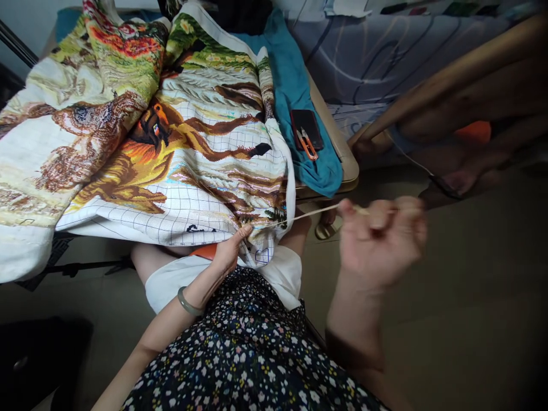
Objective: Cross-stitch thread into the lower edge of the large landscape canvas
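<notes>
A large cross-stitch cloth with stitched horses and a printed grid spreads over my lap and the support in front of me. My left hand grips its near edge, the thumb on top and the other fingers hidden beneath. From the fabric close to that thumb, a pale thread runs taut to the right. My right hand, blurred by motion, is closed on the thread, raised off to the right of the cloth. Whether a needle is in those fingers cannot be made out.
Orange thread snips lie on a dark phone, on a teal cloth beside the stitching. Another person sits at the right, holding a device with a cable. A patterned sheet covers a surface behind.
</notes>
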A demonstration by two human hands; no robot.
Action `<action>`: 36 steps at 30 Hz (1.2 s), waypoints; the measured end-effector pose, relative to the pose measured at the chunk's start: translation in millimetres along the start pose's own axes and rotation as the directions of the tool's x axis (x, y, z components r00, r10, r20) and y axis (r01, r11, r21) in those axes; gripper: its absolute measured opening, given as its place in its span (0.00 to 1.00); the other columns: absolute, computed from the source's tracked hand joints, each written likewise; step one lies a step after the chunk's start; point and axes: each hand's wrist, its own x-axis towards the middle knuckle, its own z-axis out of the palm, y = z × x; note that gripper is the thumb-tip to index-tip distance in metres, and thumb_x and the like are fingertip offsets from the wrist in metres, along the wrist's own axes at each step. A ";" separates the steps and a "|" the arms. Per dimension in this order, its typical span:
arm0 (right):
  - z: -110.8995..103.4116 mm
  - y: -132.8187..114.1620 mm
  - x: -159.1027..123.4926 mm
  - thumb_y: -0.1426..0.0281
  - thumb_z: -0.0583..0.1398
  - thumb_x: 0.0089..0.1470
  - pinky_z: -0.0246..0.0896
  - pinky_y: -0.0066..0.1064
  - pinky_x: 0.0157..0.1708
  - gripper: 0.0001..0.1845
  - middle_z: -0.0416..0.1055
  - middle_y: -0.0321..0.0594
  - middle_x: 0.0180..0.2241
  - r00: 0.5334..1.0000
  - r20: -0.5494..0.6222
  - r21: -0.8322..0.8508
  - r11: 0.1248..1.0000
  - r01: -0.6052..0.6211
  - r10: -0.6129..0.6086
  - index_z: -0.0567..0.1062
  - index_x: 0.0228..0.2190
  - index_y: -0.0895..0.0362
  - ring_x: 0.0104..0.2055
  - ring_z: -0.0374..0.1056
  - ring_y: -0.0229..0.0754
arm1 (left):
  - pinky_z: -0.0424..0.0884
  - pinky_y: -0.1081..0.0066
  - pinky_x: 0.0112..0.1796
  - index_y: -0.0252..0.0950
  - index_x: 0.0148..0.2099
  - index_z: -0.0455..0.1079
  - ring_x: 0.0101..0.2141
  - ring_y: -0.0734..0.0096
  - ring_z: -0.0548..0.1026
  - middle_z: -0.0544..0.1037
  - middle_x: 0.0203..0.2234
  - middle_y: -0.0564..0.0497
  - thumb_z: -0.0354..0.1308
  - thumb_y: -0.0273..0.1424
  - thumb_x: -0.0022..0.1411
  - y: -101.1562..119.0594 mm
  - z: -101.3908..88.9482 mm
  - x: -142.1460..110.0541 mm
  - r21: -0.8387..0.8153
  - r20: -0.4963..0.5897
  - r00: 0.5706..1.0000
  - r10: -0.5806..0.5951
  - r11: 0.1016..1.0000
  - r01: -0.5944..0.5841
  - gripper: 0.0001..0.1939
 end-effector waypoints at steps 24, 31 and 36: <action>9.0 74.1 -74.5 0.67 0.56 0.56 0.58 0.26 0.23 0.14 0.69 0.34 0.17 0.844 0.240 -0.739 0.654 -0.161 0.480 0.80 0.37 0.59 0.18 0.63 0.35 | 0.70 0.66 0.41 0.34 0.31 0.76 0.33 0.66 0.77 0.80 0.27 0.51 0.75 0.34 0.36 -6.9 -6.1 5.3 0.019 0.094 0.994 0.060 0.998 -0.062 0.18; 9.1 73.7 -72.9 0.67 0.56 0.56 0.58 0.26 0.22 0.15 0.69 0.34 0.17 0.844 0.243 -0.738 0.656 -0.159 0.478 0.80 0.36 0.60 0.18 0.62 0.35 | 0.69 0.68 0.38 0.34 0.31 0.76 0.29 0.71 0.74 0.79 0.26 0.52 0.76 0.33 0.35 -8.4 -6.7 6.7 0.007 0.065 0.997 0.042 0.999 -0.043 0.19; 14.3 74.3 -71.8 0.68 0.56 0.55 0.57 0.26 0.21 0.13 0.70 0.36 0.18 0.858 0.239 -0.767 0.631 -0.120 0.454 0.80 0.33 0.60 0.19 0.63 0.36 | 0.69 0.68 0.37 0.34 0.27 0.75 0.29 0.69 0.74 0.78 0.24 0.52 0.76 0.34 0.34 -7.8 -5.6 5.7 0.008 0.080 0.996 0.032 0.999 -0.033 0.17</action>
